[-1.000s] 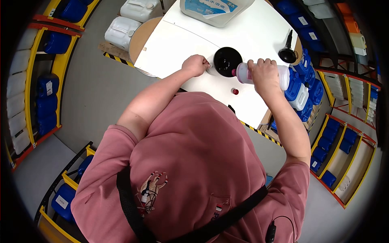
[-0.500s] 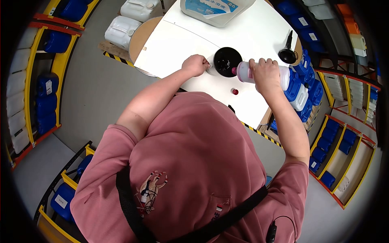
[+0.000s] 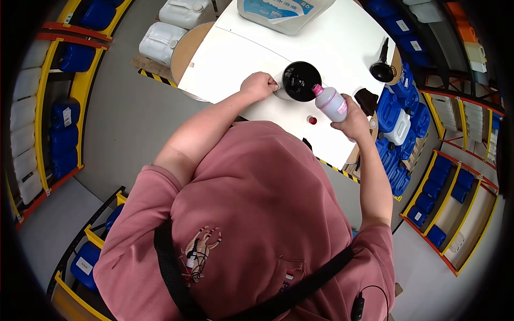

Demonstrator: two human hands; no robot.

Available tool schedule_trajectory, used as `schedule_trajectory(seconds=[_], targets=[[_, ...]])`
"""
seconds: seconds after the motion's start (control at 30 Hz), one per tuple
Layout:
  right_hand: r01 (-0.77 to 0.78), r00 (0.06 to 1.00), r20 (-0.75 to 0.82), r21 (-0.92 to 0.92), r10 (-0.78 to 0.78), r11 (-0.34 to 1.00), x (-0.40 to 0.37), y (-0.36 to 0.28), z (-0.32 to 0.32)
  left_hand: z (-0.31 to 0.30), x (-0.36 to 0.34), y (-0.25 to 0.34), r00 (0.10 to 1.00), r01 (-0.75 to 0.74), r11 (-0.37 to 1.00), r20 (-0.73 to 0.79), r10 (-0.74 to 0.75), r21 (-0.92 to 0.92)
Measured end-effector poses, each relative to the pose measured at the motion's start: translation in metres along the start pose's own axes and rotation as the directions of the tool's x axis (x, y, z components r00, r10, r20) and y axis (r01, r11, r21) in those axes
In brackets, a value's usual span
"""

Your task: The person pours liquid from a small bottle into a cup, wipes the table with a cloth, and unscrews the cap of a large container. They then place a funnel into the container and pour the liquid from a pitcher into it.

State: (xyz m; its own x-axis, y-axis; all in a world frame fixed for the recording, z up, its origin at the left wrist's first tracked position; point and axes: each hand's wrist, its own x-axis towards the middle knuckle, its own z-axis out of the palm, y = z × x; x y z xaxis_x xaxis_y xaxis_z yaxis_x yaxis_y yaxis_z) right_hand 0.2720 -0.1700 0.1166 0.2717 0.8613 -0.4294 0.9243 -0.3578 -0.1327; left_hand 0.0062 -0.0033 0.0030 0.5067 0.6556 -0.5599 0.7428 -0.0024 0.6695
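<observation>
Head view: right hand (image 3: 353,119) is clamping its grip around the bottle (image 3: 332,103), right of centre; the pink neck (image 3: 317,89) is tilting up-left beside the black-mouthed container's rim (image 3: 289,70). Left hand (image 3: 259,85) is holding fingertips together at its left side; can't tell on what. Red cap (image 3: 312,120) is lying below on the worktop (image 3: 326,140). Good form: neck staying inside the rim whenever tipping, container steady.

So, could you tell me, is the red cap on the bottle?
No, the red cap lies on the table, apart from the bottle.
</observation>
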Motion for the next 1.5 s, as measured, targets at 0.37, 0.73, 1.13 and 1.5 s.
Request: schedule_trajectory(seconds=[0.37,0.73,1.13,1.5], targets=[[-0.115,0.991,-0.008,0.464,0.134,0.878,-0.007,0.004,0.053,0.0,0.0,-0.001,1.0,-0.018,1.0,-0.016,0.018,0.003],[-0.134,0.982,-0.059,0.451,0.179,0.882,-0.009,0.005,0.042,0.0,-0.001,0.001,1.0,0.014,1.0,-0.004,-0.014,-0.017],[-0.088,0.989,-0.12,0.033,0.091,0.996,-0.014,0.009,0.025,-0.001,-0.002,0.003,0.999,0.033,0.999,0.004,-0.032,-0.022],[-0.05,0.98,-0.201,-0.248,-0.001,0.967,-0.013,0.006,0.018,-0.002,-0.001,0.001,1.0,0.011,1.0,0.004,-0.011,-0.018]])
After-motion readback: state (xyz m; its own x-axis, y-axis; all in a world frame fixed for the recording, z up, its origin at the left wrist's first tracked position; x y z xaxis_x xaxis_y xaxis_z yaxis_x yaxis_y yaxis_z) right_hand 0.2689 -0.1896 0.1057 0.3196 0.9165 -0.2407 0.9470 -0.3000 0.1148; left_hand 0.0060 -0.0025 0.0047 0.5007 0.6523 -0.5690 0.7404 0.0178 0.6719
